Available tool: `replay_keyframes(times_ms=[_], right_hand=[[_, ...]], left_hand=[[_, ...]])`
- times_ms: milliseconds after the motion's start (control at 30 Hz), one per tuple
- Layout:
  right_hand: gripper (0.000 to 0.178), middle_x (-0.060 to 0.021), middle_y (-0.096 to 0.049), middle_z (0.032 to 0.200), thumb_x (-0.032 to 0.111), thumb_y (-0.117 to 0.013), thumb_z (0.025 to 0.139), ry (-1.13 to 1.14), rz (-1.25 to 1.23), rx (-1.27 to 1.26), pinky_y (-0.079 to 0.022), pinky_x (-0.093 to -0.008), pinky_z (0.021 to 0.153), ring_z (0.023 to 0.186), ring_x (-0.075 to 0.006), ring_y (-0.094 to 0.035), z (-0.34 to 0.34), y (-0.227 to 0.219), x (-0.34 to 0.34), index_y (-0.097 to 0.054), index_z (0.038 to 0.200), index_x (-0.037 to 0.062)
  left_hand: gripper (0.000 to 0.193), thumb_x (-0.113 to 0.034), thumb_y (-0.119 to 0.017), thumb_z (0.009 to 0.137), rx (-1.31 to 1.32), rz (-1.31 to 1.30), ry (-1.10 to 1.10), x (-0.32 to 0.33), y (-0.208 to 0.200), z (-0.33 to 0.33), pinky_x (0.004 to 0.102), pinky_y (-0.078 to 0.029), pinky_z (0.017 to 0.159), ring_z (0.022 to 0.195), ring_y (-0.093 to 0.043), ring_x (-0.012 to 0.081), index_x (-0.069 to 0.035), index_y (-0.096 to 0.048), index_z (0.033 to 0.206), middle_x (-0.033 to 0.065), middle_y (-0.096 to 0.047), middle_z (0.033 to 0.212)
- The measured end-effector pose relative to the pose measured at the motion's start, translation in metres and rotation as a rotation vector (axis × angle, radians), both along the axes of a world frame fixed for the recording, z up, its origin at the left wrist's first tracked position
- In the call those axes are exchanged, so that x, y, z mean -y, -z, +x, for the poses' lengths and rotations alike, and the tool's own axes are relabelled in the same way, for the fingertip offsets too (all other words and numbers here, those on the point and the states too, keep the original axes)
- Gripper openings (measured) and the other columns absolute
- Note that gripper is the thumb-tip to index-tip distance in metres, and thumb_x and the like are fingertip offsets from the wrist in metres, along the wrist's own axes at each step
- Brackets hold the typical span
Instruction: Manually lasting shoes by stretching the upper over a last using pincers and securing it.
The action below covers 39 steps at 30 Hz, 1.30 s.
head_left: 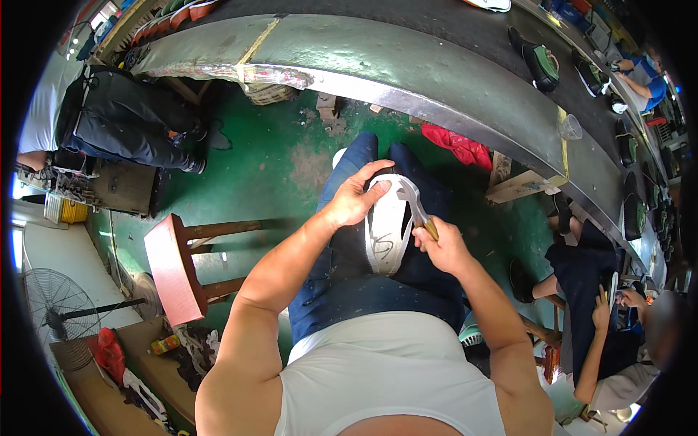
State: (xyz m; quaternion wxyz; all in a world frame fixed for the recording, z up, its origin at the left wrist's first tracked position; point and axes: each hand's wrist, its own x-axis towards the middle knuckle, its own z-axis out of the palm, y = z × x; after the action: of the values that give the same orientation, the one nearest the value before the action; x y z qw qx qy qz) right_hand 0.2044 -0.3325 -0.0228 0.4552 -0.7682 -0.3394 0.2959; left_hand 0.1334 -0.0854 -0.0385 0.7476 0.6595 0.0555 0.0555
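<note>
White shoe (387, 243), one: lying over dark blue trousers (363, 298), long axis near to far; left hand (352, 200) the nearer, at its far end, grip closed on it; right hand (446, 248) just beside its right edge, grip wrapped around a tool (430, 229) with yellowish handle (working end hard to make out); finish: pale, dark scrawled marks toward the near end

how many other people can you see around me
3: a person in dark trousers, upper left; a person in blue, upper right; a seated person, lower right. Others may be hidden.
</note>
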Motion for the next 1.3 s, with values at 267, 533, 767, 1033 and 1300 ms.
replay_keyframes(times_ms=[267, 533, 767, 1033, 1300], right_hand=[[0.027, -0.0263, -0.066, 0.095, 0.019, -0.059, 0.097, -0.041, -0.248, 0.285, -0.051, -0.0493, 0.078, 0.089, -0.0454, -0.064, -0.014, -0.059, 0.0, -0.057, 0.111, -0.0042], [0.023, -0.0081, -0.067, 0.082, 0.018, -0.053, 0.102, -0.062, -0.061, -0.187, -0.053, -0.0335, 0.064, 0.068, -0.0158, -0.065, 0.003, -0.084, 0.004, -0.058, 0.108, -0.004], [0.031, -0.0073, -0.064, 0.072, 0.033, -0.061, 0.098, 0.083, -0.062, 0.06, -0.052, -0.031, 0.062, 0.063, -0.0167, -0.064, 0.015, -0.019, -0.002, -0.059, 0.098, 0.0017], [0.053, -0.0211, -0.069, 0.089, 0.039, -0.077, 0.083, 0.385, -0.234, 0.067, -0.053, -0.0429, 0.08, 0.087, -0.0379, -0.069, 0.005, 0.04, -0.03, -0.058, 0.105, -0.0059], [0.046, -0.0273, -0.068, 0.09, 0.03, -0.074, 0.079, 0.454, -0.215, -0.01, -0.054, -0.0457, 0.08, 0.087, -0.0425, -0.068, 0.013, 0.065, -0.03, -0.059, 0.103, -0.0057]], left_hand=[[0.041, -0.014, -0.066, 0.098, -0.108, -0.124, -0.052, 0.003, -0.014, -0.004, 0.0262, -0.047, 0.094, 0.105, -0.056, 0.0105, -0.008, -0.055, 0.137, 0.002, -0.06, 0.116], [0.042, -0.01, -0.068, 0.095, -0.145, -0.057, -0.117, 0.003, -0.02, 0.006, 0.0272, -0.05, 0.09, 0.102, -0.06, 0.0107, -0.006, -0.056, 0.135, 0.0054, -0.064, 0.117], [0.064, -0.017, -0.066, 0.093, -0.101, 0.433, -0.139, 0.014, 0.02, -0.019, 0.0351, -0.044, 0.105, 0.126, -0.057, 0.03, -0.001, -0.038, 0.149, 0.0235, -0.06, 0.132], [0.063, -0.031, -0.056, 0.097, -0.286, 0.283, -0.131, 0.046, 0.027, -0.035, 0.041, -0.044, 0.106, 0.123, -0.058, 0.0419, 0.007, -0.042, 0.145, 0.0328, -0.059, 0.128], [0.049, -0.009, -0.051, 0.089, -0.375, 0.417, -0.062, 0.04, 0.003, -0.034, 0.0411, -0.049, 0.099, 0.115, -0.062, 0.0422, -0.004, -0.054, 0.137, 0.0271, -0.067, 0.117]])
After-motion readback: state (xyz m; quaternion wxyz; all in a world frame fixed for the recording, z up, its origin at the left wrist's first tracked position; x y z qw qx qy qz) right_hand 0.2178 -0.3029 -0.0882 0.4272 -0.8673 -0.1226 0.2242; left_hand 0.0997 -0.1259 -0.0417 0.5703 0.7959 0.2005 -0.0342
